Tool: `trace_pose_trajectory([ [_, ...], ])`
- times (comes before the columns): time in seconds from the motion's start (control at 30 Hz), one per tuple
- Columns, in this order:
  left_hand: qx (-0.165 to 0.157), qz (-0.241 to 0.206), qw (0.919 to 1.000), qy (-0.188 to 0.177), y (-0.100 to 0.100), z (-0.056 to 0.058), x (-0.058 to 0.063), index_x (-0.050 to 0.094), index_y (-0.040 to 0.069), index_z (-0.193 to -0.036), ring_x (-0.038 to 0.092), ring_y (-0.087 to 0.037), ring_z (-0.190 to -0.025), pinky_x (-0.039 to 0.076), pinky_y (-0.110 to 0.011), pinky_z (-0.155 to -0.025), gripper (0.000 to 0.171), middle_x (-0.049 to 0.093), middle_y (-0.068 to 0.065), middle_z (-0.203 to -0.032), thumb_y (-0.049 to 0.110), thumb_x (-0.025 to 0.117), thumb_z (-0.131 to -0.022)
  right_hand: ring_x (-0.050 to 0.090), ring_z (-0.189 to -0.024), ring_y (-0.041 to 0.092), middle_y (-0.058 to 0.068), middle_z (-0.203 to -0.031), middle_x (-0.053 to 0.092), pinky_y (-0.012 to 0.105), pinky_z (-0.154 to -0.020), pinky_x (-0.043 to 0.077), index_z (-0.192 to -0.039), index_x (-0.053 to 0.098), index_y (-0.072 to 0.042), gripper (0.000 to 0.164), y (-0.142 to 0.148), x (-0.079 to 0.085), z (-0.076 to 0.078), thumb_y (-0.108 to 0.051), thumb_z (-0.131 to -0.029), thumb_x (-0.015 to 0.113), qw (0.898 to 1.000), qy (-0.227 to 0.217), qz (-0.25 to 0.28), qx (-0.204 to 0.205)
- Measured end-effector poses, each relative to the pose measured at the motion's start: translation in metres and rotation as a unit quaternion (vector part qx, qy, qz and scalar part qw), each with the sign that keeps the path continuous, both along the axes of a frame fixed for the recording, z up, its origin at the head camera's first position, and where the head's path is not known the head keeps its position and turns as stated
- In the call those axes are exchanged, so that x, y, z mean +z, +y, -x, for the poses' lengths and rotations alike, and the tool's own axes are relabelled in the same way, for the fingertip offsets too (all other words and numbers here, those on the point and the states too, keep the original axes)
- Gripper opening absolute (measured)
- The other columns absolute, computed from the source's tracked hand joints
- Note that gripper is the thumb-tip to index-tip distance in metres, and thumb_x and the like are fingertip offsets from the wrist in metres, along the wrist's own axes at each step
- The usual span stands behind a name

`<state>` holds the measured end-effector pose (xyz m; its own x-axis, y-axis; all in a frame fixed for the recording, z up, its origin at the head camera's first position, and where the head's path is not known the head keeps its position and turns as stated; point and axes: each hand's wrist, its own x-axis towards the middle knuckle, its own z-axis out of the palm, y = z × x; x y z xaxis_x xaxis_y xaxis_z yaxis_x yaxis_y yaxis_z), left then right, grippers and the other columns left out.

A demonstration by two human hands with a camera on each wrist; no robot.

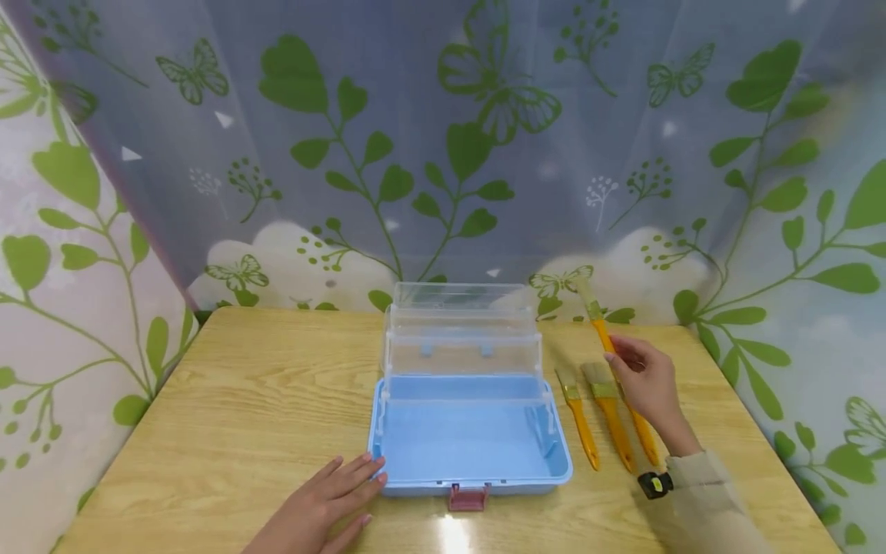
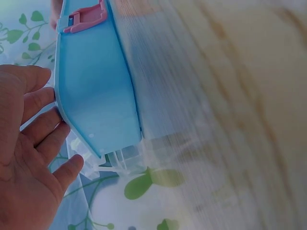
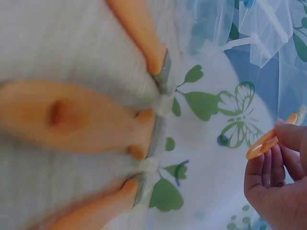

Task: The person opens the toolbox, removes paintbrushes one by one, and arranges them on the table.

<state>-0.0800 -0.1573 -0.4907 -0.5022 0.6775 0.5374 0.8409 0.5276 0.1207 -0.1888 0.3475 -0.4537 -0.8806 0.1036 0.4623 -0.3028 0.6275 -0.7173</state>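
A blue plastic storage box (image 1: 471,438) stands with its clear lid and trays (image 1: 462,358) folded up at the back. My left hand (image 1: 321,504) rests its outstretched fingertips against the box's front left corner; in the left wrist view the left hand (image 2: 36,143) is spread beside the blue wall. Right of the box, my right hand (image 1: 644,377) pinches a paintbrush (image 1: 601,331) by its orange handle, bristles pointing up and away. Under and beside this hand lie a narrow paintbrush (image 1: 581,425), a wide paintbrush (image 1: 614,422) and another paintbrush (image 1: 645,438), partly hidden by the hand.
The wooden table (image 1: 263,385) carries the box and brushes. A pink latch (image 1: 468,498) hangs at the box's front. Leaf-and-butterfly patterned curtains (image 1: 415,154) surround the table at the back and both sides. A dark device (image 1: 654,485) sits at the right wrist.
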Motion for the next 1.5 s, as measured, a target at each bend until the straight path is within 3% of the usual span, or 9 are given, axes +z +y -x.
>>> trace_pose_trajectory([
  [0.13,0.009,0.01,0.9999,-0.002,0.0,-0.001,0.002,0.064,0.011,-0.138,0.051,-0.016,-0.138,0.046,-0.04,-0.11,0.045,0.059,-0.006,-0.146,0.037,0.062,-0.102,0.054,-0.088,-0.017,0.029,-0.113,0.069,0.0,-0.076,0.048,-0.123,0.068,0.008,0.03,0.01,-0.004,-0.011,0.003,-0.094,0.07,1.0,0.0,0.004,-0.024],
  [0.23,0.008,0.012,0.9999,-0.004,0.001,-0.002,0.003,0.065,0.011,-0.138,0.053,-0.017,-0.136,0.055,-0.05,-0.096,0.044,0.059,-0.006,-0.146,0.037,0.063,-0.102,0.054,-0.086,-0.018,0.03,-0.113,0.069,0.0,-0.074,0.048,-0.123,0.068,0.009,0.03,0.016,-0.006,-0.019,0.002,-0.094,0.07,0.999,-0.009,0.005,-0.043],
  [0.33,0.006,0.011,0.9999,-0.002,0.002,-0.002,0.004,0.066,0.01,-0.136,0.055,-0.019,-0.134,0.057,-0.055,-0.09,0.044,0.06,-0.007,-0.144,0.038,0.06,-0.103,0.054,-0.084,-0.018,0.03,-0.114,0.069,0.0,-0.073,0.047,-0.123,0.068,0.009,0.029,0.021,-0.007,-0.026,0.0,-0.095,0.069,0.998,-0.019,0.006,-0.067],
  [0.63,0.009,0.017,0.9998,-0.002,0.001,-0.005,0.003,0.067,0.01,-0.134,0.054,-0.016,-0.135,0.059,-0.056,-0.088,0.042,0.061,-0.007,-0.144,0.038,0.061,-0.103,0.052,-0.076,-0.022,0.032,-0.113,0.068,0.003,-0.063,0.048,-0.119,0.07,0.01,0.028,0.04,-0.017,-0.046,-0.004,-0.095,0.07,0.991,-0.055,0.002,-0.123],
  [0.87,0.014,0.024,0.9996,0.007,0.002,-0.005,0.003,0.068,0.01,-0.134,0.058,-0.019,-0.132,0.059,-0.055,-0.088,0.045,0.062,-0.006,-0.143,0.042,0.052,-0.106,0.053,-0.073,-0.021,0.026,-0.106,0.069,0.004,-0.061,0.049,-0.118,0.071,0.008,0.027,0.047,-0.02,-0.055,-0.006,-0.095,0.07,0.985,-0.076,0.007,-0.154],
  [1.07,0.011,0.028,0.9995,-0.006,0.002,-0.005,0.004,0.067,0.01,-0.135,0.059,-0.022,-0.13,0.059,-0.057,-0.087,0.043,0.061,-0.007,-0.143,0.035,0.064,-0.101,0.052,-0.07,-0.02,0.025,-0.101,0.071,0.004,-0.059,0.049,-0.115,0.071,0.01,0.026,0.05,-0.024,-0.059,-0.003,-0.093,0.071,0.983,-0.08,0.011,-0.163],
  [1.27,0.011,0.029,0.9995,0.003,0.004,-0.005,0.002,0.068,0.009,-0.133,0.058,-0.021,-0.131,0.061,-0.056,-0.084,0.043,0.061,-0.008,-0.143,0.038,0.063,-0.102,0.051,-0.07,-0.018,0.033,-0.112,0.068,0.009,-0.057,0.052,-0.119,0.068,0.012,0.029,0.057,-0.025,-0.067,-0.006,-0.096,0.069,0.977,-0.13,0.013,-0.169],
  [1.4,0.016,0.033,0.9993,0.003,0.005,-0.004,0.005,0.067,0.009,-0.134,0.059,-0.022,-0.13,0.06,-0.057,-0.085,0.044,0.061,-0.007,-0.143,0.036,0.066,-0.1,0.052,-0.067,-0.016,0.033,-0.109,0.069,0.017,-0.053,0.055,-0.12,0.067,0.014,0.032,0.062,-0.024,-0.067,-0.008,-0.097,0.068,0.972,-0.166,0.006,-0.168],
  [1.5,0.016,0.032,0.9994,0.004,0.004,-0.004,0.005,0.068,0.01,-0.134,0.06,-0.022,-0.13,0.06,-0.056,-0.085,0.043,0.062,-0.008,-0.142,0.037,0.064,-0.101,0.056,-0.065,-0.009,0.029,-0.103,0.071,0.021,-0.052,0.055,-0.122,0.065,0.015,0.035,0.066,-0.023,-0.068,-0.009,-0.097,0.067,0.963,-0.219,0.004,-0.156],
])
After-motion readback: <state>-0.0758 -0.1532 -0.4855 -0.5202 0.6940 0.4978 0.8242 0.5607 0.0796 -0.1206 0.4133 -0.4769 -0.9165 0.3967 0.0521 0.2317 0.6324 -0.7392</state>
